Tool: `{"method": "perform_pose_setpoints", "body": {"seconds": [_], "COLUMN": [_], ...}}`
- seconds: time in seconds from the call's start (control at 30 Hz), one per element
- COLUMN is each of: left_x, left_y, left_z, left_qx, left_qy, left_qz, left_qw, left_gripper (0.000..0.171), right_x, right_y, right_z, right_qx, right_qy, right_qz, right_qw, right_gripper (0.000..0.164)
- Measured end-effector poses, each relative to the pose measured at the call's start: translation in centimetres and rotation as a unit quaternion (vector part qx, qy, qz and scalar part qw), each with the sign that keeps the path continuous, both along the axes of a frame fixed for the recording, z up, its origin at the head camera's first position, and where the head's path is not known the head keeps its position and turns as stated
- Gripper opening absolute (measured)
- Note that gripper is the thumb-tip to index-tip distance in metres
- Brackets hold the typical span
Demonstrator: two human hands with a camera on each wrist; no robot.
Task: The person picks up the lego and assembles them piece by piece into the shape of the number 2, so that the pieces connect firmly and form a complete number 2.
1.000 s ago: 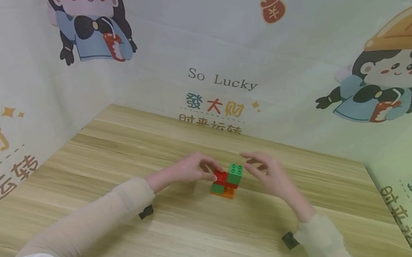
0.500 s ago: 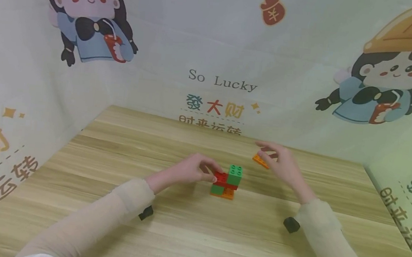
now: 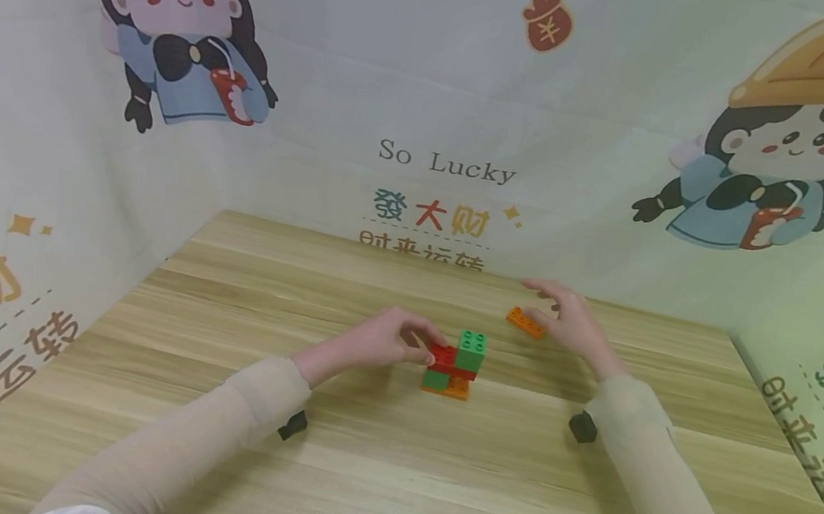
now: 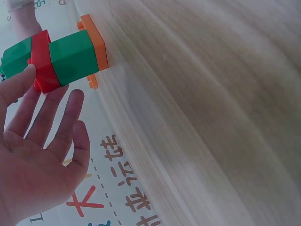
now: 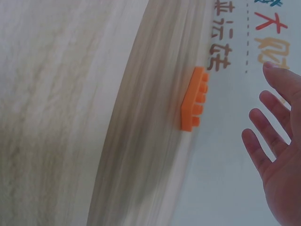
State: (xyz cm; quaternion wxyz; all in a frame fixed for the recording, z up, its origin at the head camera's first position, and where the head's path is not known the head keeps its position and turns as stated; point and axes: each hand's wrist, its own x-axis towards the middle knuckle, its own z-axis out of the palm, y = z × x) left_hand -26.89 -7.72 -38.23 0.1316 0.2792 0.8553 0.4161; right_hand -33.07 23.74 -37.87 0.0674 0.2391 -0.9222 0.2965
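In the head view a small stack of toy building bricks stands mid-table. It has an orange plate at the bottom, a green brick on that, a red brick across it, and another green brick on top at the right. My left hand pinches the red brick's left end between thumb and fingers. Farther back lies a loose orange brick, studs up on the table. Beside it my right hand is spread with nothing in its fingers; the right wrist view shows it apart from the brick.
The wooden table runs back to a printed cloth wall, with more cloth on both sides. A black block-shaped piece shows under each sleeve, at the left wrist and at the right wrist.
My right hand has moved back and right, away from the stack. The loose orange brick, out of sight one second ago, now shows beside it. My left hand stays on the red brick.
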Motion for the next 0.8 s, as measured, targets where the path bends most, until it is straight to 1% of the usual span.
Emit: {"method": "perform_pose_setpoints", "body": {"seconds": [0.2, 0.37, 0.47, 0.8], "left_x": [-0.1, -0.1, -0.1, 0.0], "left_y": [-0.1, -0.1, -0.1, -0.1], "left_z": [0.0, 0.0, 0.0, -0.1], "left_qx": [0.004, 0.005, 0.004, 0.006], "left_qy": [-0.003, -0.003, -0.001, -0.009], "left_qz": [-0.003, -0.002, -0.002, -0.003], "left_qw": [1.0000, 1.0000, 1.0000, 0.9999], "left_gripper": [0.030, 0.030, 0.030, 0.031], "right_x": [-0.8, -1.2, -1.4, -0.9], "right_y": [0.4, 0.7, 0.9, 0.8], "right_z": [-0.6, -1.2, -1.6, -2.0], "right_qx": [0.018, 0.038, 0.045, 0.087], "right_qy": [-0.030, -0.026, -0.028, -0.061], "right_qz": [0.007, 0.033, 0.041, 0.012], "right_qw": [0.999, 0.998, 0.998, 0.994], "right_gripper": [0.050, 0.052, 0.053, 0.053]}}
